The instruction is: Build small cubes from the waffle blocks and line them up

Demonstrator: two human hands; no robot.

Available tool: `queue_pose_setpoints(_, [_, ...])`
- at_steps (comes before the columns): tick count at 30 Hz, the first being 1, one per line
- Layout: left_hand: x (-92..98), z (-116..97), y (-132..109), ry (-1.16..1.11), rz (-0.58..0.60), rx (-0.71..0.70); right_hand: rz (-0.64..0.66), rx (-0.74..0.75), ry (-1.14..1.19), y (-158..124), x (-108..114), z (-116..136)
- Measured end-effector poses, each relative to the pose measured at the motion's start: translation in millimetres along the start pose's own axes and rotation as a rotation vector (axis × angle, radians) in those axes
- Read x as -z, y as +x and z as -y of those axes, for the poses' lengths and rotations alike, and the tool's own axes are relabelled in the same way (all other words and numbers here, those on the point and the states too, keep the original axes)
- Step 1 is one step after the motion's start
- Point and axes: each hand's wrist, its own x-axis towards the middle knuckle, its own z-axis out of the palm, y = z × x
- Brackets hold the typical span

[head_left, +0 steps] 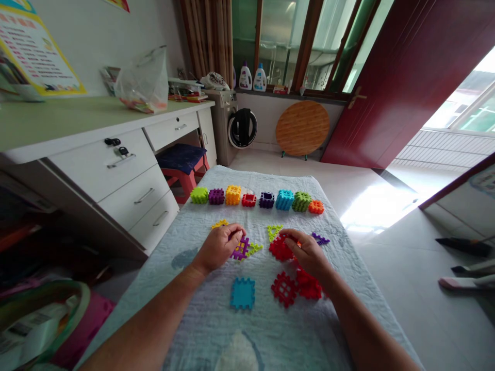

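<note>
My left hand (pixel 221 246) is closed, thumb and forefinger pinched at the upper edge of a purple window-pattern interlocking tile (pixel 243 248). A lime-green triangle tile (pixel 254 249) pokes out beside it, and a yellow tile (pixel 219 223) lies partly behind this hand. Curled over the red tiles, my right hand (pixel 308 251) has its thumb and fingers on a red interlocking tile (pixel 280 249); its palm hides part of the pile. Nearer me are a red window tile (pixel 284 289), more red tiles (pixel 308 285) and a flat blue square tile (pixel 243 293).
Across the cloth-covered table (pixel 209 330) runs a row of several small built cubes, including a yellow cube (pixel 233 195) and a light-blue cube (pixel 284 200). A green triangle tile (pixel 274 232) and a dark-purple triangle tile (pixel 320 238) lie before it. A desk (pixel 108 170) stands left.
</note>
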Motion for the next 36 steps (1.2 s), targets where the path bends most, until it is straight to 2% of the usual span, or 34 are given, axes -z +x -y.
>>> queue_pose_setpoints(4, [9.3,5.2,3.2,0.103,0.114,-0.011,0.072,0.023,0.020,-0.9,-3.3,2.7])
queue_pose_setpoints(7, [14.2,8.8,4.2,0.134,0.129,-0.005,-0.010,0.081,-0.091,0.5,0.0,4.1])
queue_pose_setpoints(11, [19.9,11.5,5.2,0.156,0.114,0.001,-0.145,0.109,-0.215,2.7,13.2,-7.8])
queue_pose_setpoints(14, [24.1,12.3,5.5,0.119,0.108,0.012,-0.105,0.098,-0.274,1.6,20.1,-16.8])
queue_pose_setpoints(18, [30.1,16.8,6.4,-0.036,0.031,0.086,0.047,0.089,-0.320,-2.2,19.1,-17.0])
queue_pose_setpoints(21, [34.5,25.0,8.8,-0.101,-0.069,0.115,0.095,0.092,-0.321,-3.3,16.1,-15.4])
queue_pose_setpoints(26, [38.2,41.8,14.4,-0.059,-0.180,0.124,0.085,0.068,-0.304,-1.4,15.5,-20.9])
queue_pose_setpoints(36, [44.8,63.0,20.0,0.035,-0.286,0.161,0.058,0.078,-0.335,0.5,14.9,-27.4])
